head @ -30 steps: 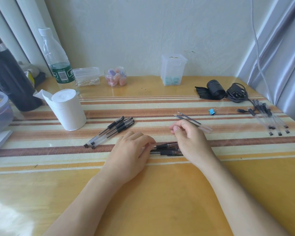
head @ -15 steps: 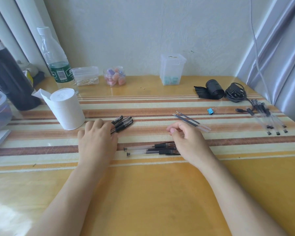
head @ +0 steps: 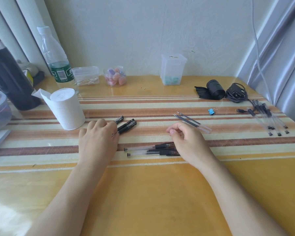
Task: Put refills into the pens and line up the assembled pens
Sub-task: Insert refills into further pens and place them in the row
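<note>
A small bunch of pens (head: pixel 148 149) lies side by side along a brown stripe at the middle of the table (head: pixel 143 198). They have clear bodies with black grips and dark refills inside, their plugged ends point left, and their tips are hidden under the right hand (head: pixel 188 142). That hand rests on them with its fingers curled in and the thumb tip by the forefinger; nothing shows between them. The left hand (head: pixel 98 141) lies flat, its fingers laid nearly straight over a slanted bundle of capped pens (head: pixel 127 125) whose black caps stick out past the fingertips. Two or three loose refills (head: pixel 192 122) lie just beyond the right hand, apart from it. Empty clear barrels (head: pixel 271 120) sit near the table's right edge. The near half of the table is bare yellow. A white paper roll (head: pixel 66 109) stands close to the left hand, with a bottle (head: pixel 56 60) behind it. A blue clip (head: pixel 211 111) and a black cable (head: pixel 236 93) lie to the right, and small clear boxes line the wall.
</note>
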